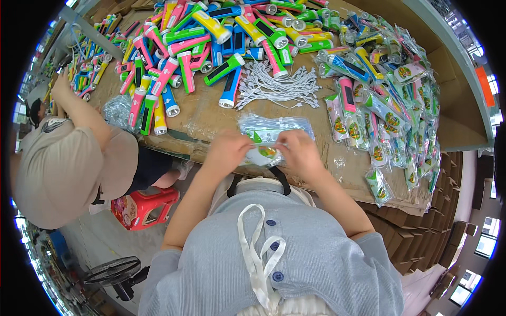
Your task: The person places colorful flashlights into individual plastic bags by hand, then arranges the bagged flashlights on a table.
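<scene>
Right at the front edge of the cardboard-covered table, a clear plastic bag with a green and red print [262,155] is stretched between my two hands. My left hand [229,149] pinches its left side. On the opposite side, my right hand [300,151] pinches its upper corner. Whether anything lies inside the bag is too blurred to tell. Just beyond my fingers rests a stack of flat clear bags [276,124]. Behind that stack lies a bundle of white cables [278,87].
Loose colourful flashlights [226,71] pile up at the back and left. Bagged flashlights [392,118] heap along the right. Crumpled clear plastic [120,110] sits at the left edge. A co-worker [63,163] sits at left, near a red stool [145,208] and a black fan [113,271].
</scene>
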Demonstrator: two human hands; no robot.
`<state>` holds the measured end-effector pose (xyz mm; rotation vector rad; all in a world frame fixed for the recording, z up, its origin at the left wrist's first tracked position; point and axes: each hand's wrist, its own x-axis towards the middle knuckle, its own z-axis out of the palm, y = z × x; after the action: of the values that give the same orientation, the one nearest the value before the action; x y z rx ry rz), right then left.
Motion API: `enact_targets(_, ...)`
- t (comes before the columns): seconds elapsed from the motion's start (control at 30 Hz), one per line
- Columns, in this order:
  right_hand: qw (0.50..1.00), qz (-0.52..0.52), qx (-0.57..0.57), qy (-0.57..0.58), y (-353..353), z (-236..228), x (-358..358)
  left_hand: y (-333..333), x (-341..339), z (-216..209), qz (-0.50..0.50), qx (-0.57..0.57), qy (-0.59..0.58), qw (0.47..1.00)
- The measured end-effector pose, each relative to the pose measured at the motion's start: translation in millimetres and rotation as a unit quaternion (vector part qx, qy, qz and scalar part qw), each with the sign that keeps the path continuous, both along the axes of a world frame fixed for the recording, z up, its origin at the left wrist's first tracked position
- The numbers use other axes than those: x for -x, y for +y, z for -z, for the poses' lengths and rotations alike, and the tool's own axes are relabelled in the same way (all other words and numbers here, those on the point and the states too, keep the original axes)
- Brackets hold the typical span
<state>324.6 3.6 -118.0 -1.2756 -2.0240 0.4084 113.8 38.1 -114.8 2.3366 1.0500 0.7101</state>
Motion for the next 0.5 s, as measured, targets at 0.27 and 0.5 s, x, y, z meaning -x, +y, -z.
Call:
enact_targets(0.27, 0.994, -0.073, 0.059, 0.052, 2.0, -22.0, 14.5, -4.9, 2.8, -29.1, 0.042, -0.15, 0.101, 0.983)
enact_targets(0.5, 0.982, -0.125, 0.135, -0.031, 2.1, -13.9, 23.0, -13.4, 2.6, -24.6, 0.083, -0.161, 0.129, 0.975)
